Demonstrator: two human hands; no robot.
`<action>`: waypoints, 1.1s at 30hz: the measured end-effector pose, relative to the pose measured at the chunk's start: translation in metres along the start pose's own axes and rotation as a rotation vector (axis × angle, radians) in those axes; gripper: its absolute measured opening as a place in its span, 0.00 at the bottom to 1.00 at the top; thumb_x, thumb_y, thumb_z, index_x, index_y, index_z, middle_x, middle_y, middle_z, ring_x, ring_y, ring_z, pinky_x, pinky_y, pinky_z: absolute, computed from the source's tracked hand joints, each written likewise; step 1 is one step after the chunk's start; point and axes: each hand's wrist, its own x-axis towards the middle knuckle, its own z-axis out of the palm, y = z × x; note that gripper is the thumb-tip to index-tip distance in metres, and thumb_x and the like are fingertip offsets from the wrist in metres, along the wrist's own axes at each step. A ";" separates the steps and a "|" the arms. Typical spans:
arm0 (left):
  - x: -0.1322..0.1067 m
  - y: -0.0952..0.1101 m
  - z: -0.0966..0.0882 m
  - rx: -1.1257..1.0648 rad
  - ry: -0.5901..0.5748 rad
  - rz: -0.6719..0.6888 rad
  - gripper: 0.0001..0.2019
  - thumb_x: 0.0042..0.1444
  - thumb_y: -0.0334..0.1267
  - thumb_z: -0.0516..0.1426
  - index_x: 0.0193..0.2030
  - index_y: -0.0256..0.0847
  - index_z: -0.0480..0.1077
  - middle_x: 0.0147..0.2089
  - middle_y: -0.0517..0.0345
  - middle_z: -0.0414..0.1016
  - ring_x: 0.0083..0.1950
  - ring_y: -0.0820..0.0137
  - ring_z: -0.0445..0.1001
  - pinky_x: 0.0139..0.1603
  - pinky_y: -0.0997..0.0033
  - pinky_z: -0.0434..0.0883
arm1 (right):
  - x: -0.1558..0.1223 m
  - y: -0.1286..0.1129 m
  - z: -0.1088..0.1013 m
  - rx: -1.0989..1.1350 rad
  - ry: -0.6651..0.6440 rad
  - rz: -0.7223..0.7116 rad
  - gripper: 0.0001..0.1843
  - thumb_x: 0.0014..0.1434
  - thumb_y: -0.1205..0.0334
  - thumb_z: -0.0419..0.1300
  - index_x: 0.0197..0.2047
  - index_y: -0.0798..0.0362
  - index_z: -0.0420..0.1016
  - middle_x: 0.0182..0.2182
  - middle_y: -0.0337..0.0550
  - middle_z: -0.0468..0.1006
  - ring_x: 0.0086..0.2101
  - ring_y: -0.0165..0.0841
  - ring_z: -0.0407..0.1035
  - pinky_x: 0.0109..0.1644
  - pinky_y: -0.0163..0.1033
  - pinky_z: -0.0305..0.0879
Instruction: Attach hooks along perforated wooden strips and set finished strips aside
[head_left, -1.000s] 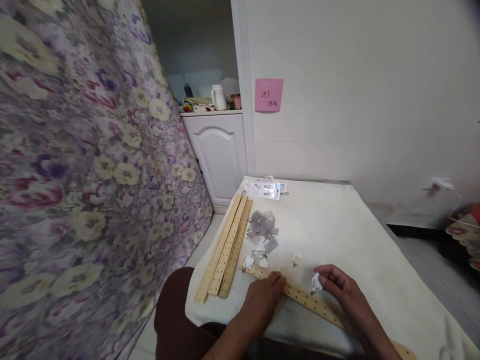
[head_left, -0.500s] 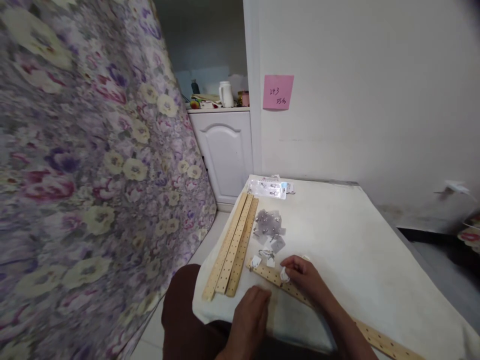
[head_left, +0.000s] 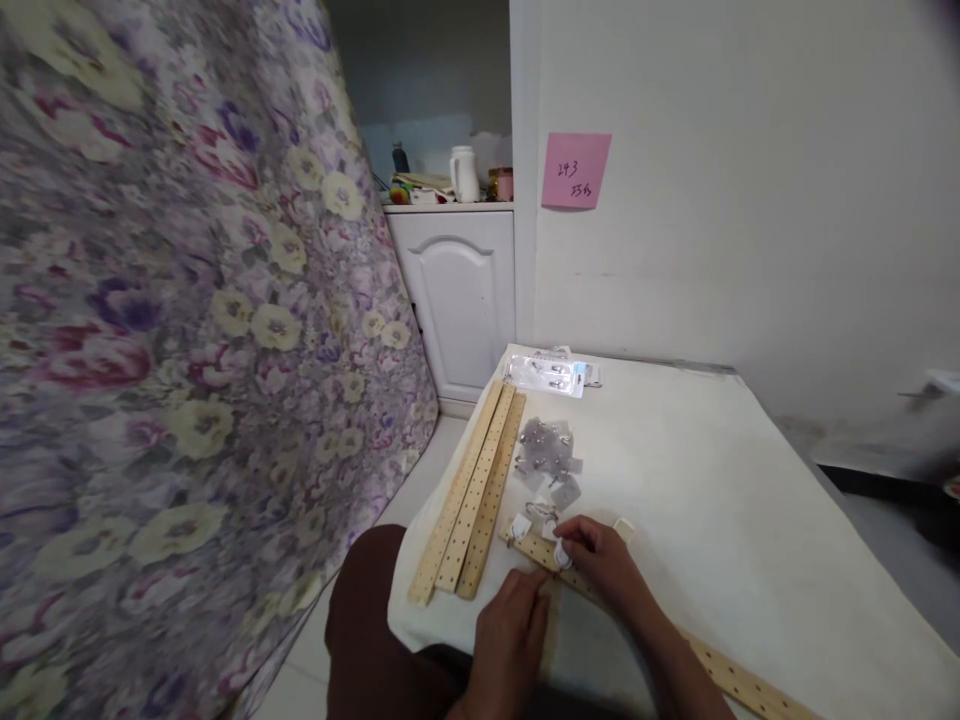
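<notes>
A perforated wooden strip [head_left: 534, 547] lies at a slant across the near part of the table, partly hidden under my right forearm. My right hand [head_left: 600, 556] pinches a small white rounded piece [head_left: 562, 555] over the strip. Just below it, the closed fingertips of my left hand [head_left: 510, 625] are at the strip's near edge, gripping there. Another white piece [head_left: 520, 527] with a metal part sits at the strip's left end. Close behind lie loose white tags with metal clips [head_left: 541, 512].
Several perforated wooden strips [head_left: 472, 500] lie lengthwise on the left of the table [head_left: 690, 470]. Behind my hands is a pile of grey translucent pieces with metal bits [head_left: 546, 445]. Clear plastic packaging [head_left: 544, 374] lies at the far edge. A floral curtain [head_left: 225, 330] hangs left.
My left hand has moved up, bringing its fingertips to the strip's near edge. My right hand has shifted slightly left along the strip with the white piece. The camera view has turned slightly.
</notes>
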 end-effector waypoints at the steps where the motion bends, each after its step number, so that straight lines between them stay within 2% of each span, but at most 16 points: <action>1: 0.000 0.000 0.000 0.004 0.003 0.005 0.12 0.62 0.34 0.50 0.50 0.45 0.70 0.42 0.54 0.76 0.43 0.66 0.75 0.44 0.67 0.74 | 0.000 0.000 0.000 -0.009 0.003 0.002 0.11 0.48 0.62 0.57 0.34 0.54 0.77 0.26 0.40 0.79 0.29 0.35 0.71 0.34 0.37 0.65; 14: 0.000 -0.004 0.003 0.056 -0.028 -0.005 0.16 0.62 0.32 0.50 0.55 0.46 0.67 0.44 0.54 0.75 0.43 0.66 0.76 0.44 0.67 0.75 | 0.000 0.001 0.002 -0.118 0.042 0.010 0.13 0.50 0.60 0.55 0.35 0.53 0.78 0.28 0.42 0.81 0.30 0.37 0.72 0.35 0.38 0.65; 19: 0.001 -0.003 0.002 0.087 -0.029 -0.003 0.16 0.62 0.33 0.49 0.55 0.45 0.67 0.43 0.53 0.75 0.42 0.66 0.76 0.43 0.67 0.75 | -0.003 -0.002 0.002 -0.154 0.044 0.016 0.12 0.50 0.61 0.56 0.35 0.52 0.78 0.30 0.42 0.82 0.32 0.38 0.73 0.38 0.39 0.66; 33: 0.001 -0.003 0.004 0.068 -0.031 0.019 0.16 0.63 0.34 0.49 0.56 0.45 0.67 0.43 0.54 0.75 0.43 0.66 0.76 0.43 0.68 0.75 | -0.001 -0.005 0.002 -0.178 0.034 0.050 0.12 0.50 0.62 0.56 0.35 0.52 0.80 0.31 0.43 0.83 0.33 0.38 0.74 0.39 0.40 0.66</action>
